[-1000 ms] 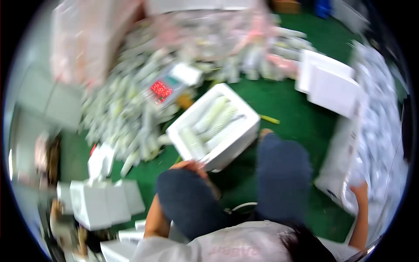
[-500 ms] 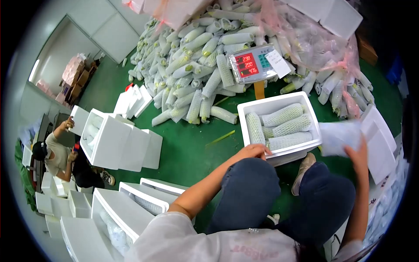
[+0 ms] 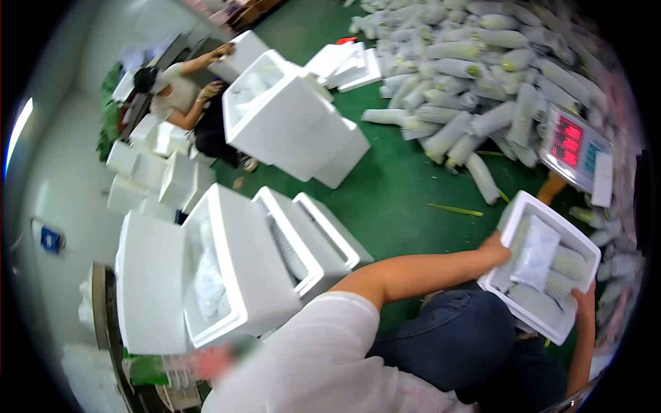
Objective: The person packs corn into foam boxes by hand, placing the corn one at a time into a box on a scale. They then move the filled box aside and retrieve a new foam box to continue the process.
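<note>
A white foam box (image 3: 563, 221) is tilted in front of my knees, its top uncovered. Inside lie several pale green vegetables in white foam netting (image 3: 566, 264), and a clear, whitish ice pack (image 3: 538, 252) rests over them. My left hand (image 3: 495, 250) grips the box's left wall. On the opposite side, my right hand (image 3: 584, 301) is closed on the wall, its fingers over the rim. Whether the box touches anything beneath it is hidden.
Beyond the box stands a scale display (image 3: 570, 141) with red digits. A big pile of net-wrapped vegetables (image 3: 475, 69) covers the floor behind. Several foam boxes (image 3: 275, 303) stand at my left. Farther off, a co-worker (image 3: 182, 103) holds a lid beside stacked boxes (image 3: 289, 131).
The ice pack has gone from my right hand into the box. My right hand has moved onto the box's wall. The view has swung left, and the box appears more tilted.
</note>
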The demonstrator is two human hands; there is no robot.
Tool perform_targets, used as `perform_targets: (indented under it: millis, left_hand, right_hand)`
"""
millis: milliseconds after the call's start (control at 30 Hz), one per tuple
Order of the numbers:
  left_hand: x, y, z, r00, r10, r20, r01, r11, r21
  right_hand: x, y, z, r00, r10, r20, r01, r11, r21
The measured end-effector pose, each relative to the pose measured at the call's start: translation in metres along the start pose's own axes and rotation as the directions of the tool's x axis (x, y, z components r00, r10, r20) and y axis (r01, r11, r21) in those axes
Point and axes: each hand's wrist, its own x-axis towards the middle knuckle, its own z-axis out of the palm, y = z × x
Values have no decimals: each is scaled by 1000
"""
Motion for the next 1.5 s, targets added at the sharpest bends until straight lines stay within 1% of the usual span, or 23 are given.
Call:
perform_targets:
  millis: [167, 300, 367, 433, 600, 667, 700, 733, 767, 833, 900, 967, 1033, 1067, 1100, 1133, 1167, 1200, 1267, 1333, 1367, 1433, 1500]
  left_hand:
    - [3, 34, -63, 970, -156, 187, 91, 945, 313]
    - [42, 16, -197, 926, -88, 366, 86, 996, 23]
    - [43, 18, -280, 941, -137, 310, 102, 987, 128]
    - [14, 38, -360, 928, -104, 358, 73, 992, 100]
    - [4, 0, -527, 990, -126, -66, 141, 919, 368]
    - [24, -61, -561, 874, 190, -447, 341, 416, 843]
    - [39, -74, -553, 836, 249, -489, 444, 217, 869]
    - [21, -54, -498, 712, 309, -630, 439, 504, 743]
    - [18, -66, -457, 656, 590, -471, 214, 453, 865]
    - [24, -70, -357, 586, 745, -318, -264, 546, 795]
    - [8, -79, -268, 863, 495, -98, -171, 470, 866]
    - [-16, -75, -235, 831, 555, 45, -243, 288, 926]
    - [-33, -53, -219, 880, 475, 7, -146, 256, 956]
    - [-40, -53, -220, 898, 440, 15, -115, 202, 972]
    - [-43, -50, -218, 917, 398, 8, -69, 139, 988]
    - [-44, -54, -217, 906, 422, 5, -75, 148, 986]
    - [-49, -60, -217, 898, 439, 0, -75, 152, 985]
    - [-52, -62, -219, 893, 451, 1, -75, 146, 986]
    - [-53, -53, -208, 850, 501, 162, -275, 158, 948]
    - [-53, -29, -177, 841, 466, 274, -400, 195, 896]
    - [-48, -27, -157, 828, 469, 308, -466, 270, 842]
    - [-10, -61, -129, 829, 458, 323, -538, 493, 684]
    - [28, -70, -84, 927, 222, 303, -322, 885, 336]
  right_hand:
    - [-10, -15, 24, 985, 174, -5, -174, 984, 27]
    - [-59, -130, 148, 936, 338, 95, -314, 928, -202]
    - [-37, -118, 213, 949, 315, 26, -286, 891, -353]
    - [-28, -138, 284, 933, 269, 237, -212, 947, -239]
    - [-32, -131, 460, 889, 272, 367, -286, 958, -15]
    - [-44, -134, 491, 746, 273, 607, -333, 943, -14]
    - [-41, -134, 486, 528, 240, 815, -353, 935, -46]
    - [-50, -153, 459, 548, 203, 812, -315, 949, -25]
    - [-46, -169, 427, 545, 172, 820, -187, 979, -81]
    - [-33, -170, 345, 616, 17, 787, 42, 998, -54]
    - [-18, -153, 247, 729, 100, 677, 25, 985, -173]
    - [-10, -125, 138, 840, 328, 433, -258, 942, -214]
    - [-27, -84, 27, 991, 137, 0, -137, 991, 0]
    - [-42, -38, -23, 898, -162, -410, -50, 886, -461]
    - [-81, -47, -53, 688, -314, -655, -368, 627, -687]
    - [-97, 10, -110, 423, -651, -631, -354, 522, -776]
    - [-134, -16, -133, 401, -431, -808, -564, 579, -589]
    - [-171, -11, -159, 347, -569, -745, -775, 273, -570]
    - [-227, -16, -208, 248, -510, -824, -827, 331, -454]
    - [-270, 3, -265, 335, -490, -805, -853, 205, -480]
    - [-284, 31, -305, 407, -312, -859, -707, 488, -512]
    - [-293, 23, -319, 670, -71, -739, -634, 464, -619]
    - [-307, 2, -318, 583, -225, -781, -721, 299, -625]
